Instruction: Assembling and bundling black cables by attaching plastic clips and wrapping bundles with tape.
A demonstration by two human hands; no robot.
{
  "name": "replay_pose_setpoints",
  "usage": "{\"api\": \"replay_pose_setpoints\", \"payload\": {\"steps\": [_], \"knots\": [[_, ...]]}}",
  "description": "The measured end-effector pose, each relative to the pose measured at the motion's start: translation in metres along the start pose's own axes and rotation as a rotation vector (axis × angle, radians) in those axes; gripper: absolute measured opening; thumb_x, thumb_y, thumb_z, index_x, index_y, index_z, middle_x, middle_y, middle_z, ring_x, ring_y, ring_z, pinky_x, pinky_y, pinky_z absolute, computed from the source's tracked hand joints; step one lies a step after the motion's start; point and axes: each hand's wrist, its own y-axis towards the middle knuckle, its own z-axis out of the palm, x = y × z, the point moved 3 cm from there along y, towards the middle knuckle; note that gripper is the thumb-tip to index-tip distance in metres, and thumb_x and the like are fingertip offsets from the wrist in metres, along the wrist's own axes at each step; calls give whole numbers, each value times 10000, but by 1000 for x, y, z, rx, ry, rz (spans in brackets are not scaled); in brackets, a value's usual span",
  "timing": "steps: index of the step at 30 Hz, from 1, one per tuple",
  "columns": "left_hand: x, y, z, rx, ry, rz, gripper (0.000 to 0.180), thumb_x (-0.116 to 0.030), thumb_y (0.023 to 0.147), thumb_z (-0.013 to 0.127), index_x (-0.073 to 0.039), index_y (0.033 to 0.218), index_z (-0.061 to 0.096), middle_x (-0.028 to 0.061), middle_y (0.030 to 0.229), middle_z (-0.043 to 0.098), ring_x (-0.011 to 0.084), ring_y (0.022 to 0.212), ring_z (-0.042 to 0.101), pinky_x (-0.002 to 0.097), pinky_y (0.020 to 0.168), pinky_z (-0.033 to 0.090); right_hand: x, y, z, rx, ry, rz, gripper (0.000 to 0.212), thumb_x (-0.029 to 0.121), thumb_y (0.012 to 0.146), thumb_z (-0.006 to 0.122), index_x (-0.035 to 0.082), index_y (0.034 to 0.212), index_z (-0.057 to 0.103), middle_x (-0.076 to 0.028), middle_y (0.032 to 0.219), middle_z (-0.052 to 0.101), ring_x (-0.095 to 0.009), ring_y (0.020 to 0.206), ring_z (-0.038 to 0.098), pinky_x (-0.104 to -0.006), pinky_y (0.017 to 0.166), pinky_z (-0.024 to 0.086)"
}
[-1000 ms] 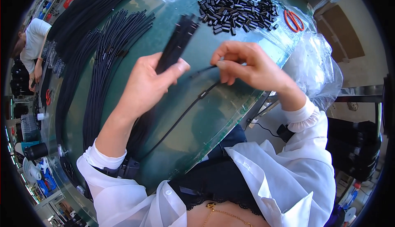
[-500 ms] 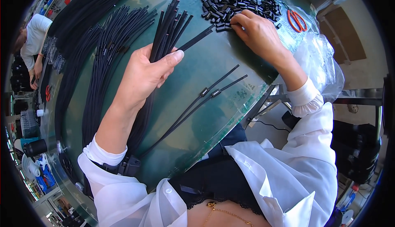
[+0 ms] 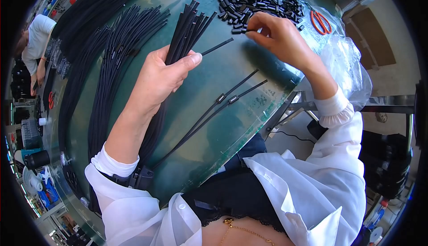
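My left hand [image 3: 162, 74] is wrapped round a bundle of flat black cords [image 3: 189, 29], their cut ends fanning upward. One single cord [image 3: 218, 45] sticks out past the thumb toward the right. At the near edge of a heap of small black rectangular sleeves [image 3: 258, 3], my right hand [image 3: 281, 36] has its thumb and index finger closed in a pinch. What lies between those fingertips is too small to make out; sleeves lie right beside them. Two cords [image 3: 198, 116] rest on the table below, each with a sleeve [image 3: 233, 99] threaded on near its end.
Another cord bundle [image 3: 113, 63] lies on the green table [image 3: 209, 152] to the left, beside a thick black mass of cords [image 3: 91, 12]. Orange-handled scissors [image 3: 321, 21] and clear plastic bags [image 3: 345, 67] sit at the right. A co-worker in white [image 3: 38, 41] works at far left.
My right hand has shifted slightly left and lower at the heap's edge, its fingers now in a tighter pinch. The single cord now sits slightly lower and apart from the bundle.
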Motion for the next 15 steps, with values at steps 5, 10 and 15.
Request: {"api": "replay_pose_setpoints", "payload": {"steps": [5, 10, 15], "knots": [[-1, -4, 1, 14, 8, 7, 251, -274, 786, 705, -62, 844, 585, -75, 567, 425, 6, 483, 357, 181, 442, 277, 28, -9, 6, 67, 824, 105, 119, 65, 859, 620, 20, 966, 597, -43, 844, 631, -88, 736, 603, -220, 699, 500], [-4, -4, 3, 24, 44, 54, 226, -256, 799, 696, -57, 842, 597, -75, 593, 445, 0, 516, 366, 181, 463, 284, 31, -13, 3, 63, 967, 112, 98, 33, 867, 598, 8, 962, 594, -42, 831, 624, -81, 729, 597, -215, 698, 497], [-6, -12, 12, 60, 159, 119, 216, -249, 817, 683, -46, 842, 612, -72, 628, 472, 7, 545, 380, 178, 487, 306, 57, -21, 0, -40, 431, -315, 113, 31, 857, 613, -5, 960, 586, -57, 813, 620, -90, 726, 597, -224, 693, 494]]}}
